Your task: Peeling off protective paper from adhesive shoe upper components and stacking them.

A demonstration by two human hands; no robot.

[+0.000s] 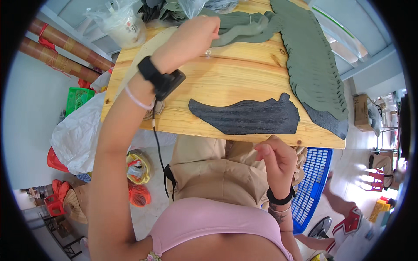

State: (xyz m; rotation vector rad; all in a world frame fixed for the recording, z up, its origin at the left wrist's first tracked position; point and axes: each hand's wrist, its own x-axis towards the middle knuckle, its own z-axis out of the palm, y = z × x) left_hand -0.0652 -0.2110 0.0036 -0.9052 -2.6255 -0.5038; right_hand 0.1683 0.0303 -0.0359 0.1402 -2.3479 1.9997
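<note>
My left hand reaches over the far part of the wooden table, its fingers pinched at the near end of a curved grey-green strip. The strip lies over other flat green pieces. My right hand is just off the table's front edge, fingers loosely curled, with nothing seen in them. In front of it on the table lies a dark, ribbed, curved flat piece. To the right, a long overlapping row of green cut pieces runs along the table, with another dark piece under its near end.
A plastic bag with a cup stands at the table's far left corner. Clear plastic lies at the back. A blue basket is below the table at right. A cable hangs from my left wrist. Another person is at lower right.
</note>
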